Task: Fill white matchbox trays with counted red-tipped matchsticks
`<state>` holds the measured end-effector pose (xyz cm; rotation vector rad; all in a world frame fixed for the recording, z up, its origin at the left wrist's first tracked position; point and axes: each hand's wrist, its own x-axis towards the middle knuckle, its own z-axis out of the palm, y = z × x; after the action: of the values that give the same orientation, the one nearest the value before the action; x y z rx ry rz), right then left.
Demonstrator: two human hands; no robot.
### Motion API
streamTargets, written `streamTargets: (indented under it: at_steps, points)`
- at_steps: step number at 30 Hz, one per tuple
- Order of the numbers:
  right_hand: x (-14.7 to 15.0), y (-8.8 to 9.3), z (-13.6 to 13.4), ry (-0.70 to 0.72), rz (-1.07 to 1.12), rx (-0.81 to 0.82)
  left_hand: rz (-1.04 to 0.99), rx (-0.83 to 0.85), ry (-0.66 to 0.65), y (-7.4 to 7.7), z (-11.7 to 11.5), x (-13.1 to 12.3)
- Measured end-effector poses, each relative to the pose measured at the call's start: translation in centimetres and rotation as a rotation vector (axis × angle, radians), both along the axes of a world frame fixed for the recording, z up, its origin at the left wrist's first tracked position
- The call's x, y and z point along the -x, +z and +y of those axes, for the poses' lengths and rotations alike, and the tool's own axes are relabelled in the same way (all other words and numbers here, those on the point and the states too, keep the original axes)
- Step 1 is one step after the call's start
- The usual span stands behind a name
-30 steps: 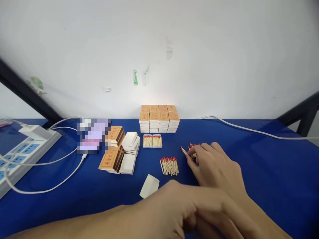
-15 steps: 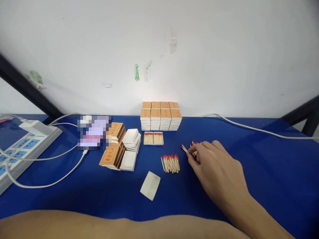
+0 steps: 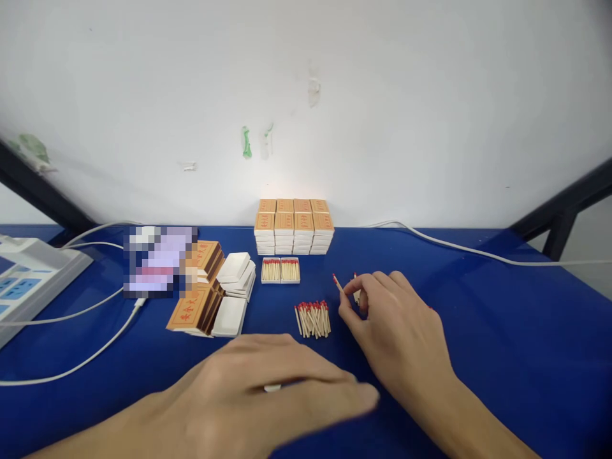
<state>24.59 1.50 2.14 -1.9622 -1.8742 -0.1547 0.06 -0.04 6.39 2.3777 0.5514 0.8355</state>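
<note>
My right hand is closed, pinching a red-tipped match between thumb and forefinger. Behind its fingers, more matches show only in part. Left of that hand lies a loose pile of matches on the blue table. My left hand reaches across the front with its fingers stretched out, thumb a little apart and nothing seen in it. It covers most of a white piece, glimpsed through the gap by the thumb. Two filled matchbox trays sit side by side beyond the pile.
A block of stacked matchboxes stands against the wall. To the left are orange matchbox sleeves and white inner trays. Farther left are a blurred phone, a power strip and white cables. Another cable runs along the back right.
My left hand has come up from the bottom edge, over the white tray. The right hand keeps pinching, with a match now sticking out clearly. The whole view has shifted slightly.
</note>
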Motion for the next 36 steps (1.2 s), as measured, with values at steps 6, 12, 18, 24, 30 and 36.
streamTargets:
  at_steps: [6, 12, 18, 24, 30, 36]
  points:
    - [0.6, 1.3, -0.2, 0.096, 0.642, 0.190, -0.090, -0.067, 0.094, -3.7, 2.4, 1.4]
    - [0.5, 1.9, -0.8, 0.102, 0.892, 0.216, -0.019, 0.014, 0.221, -4.2, 1.1, 1.2]
    - [0.4, 1.8, -0.5, 0.103, 0.976, 0.191, 0.017, 0.069, 0.229, -4.1, 1.6, 1.0]
    - [0.4, 1.6, -0.3, 0.134, 0.981, 0.224, 0.024, 0.083, 0.259, -4.1, 1.7, 0.9]
    - [0.3, 1.9, -0.5, 0.158, 0.966, 0.275, -0.045, 0.105, 0.239, -4.2, 1.4, 0.8]
    - [0.4, 2.2, -0.3, 0.120, 0.960, 0.247, -0.021, 0.082, 0.104, -4.0, 1.2, 1.3]
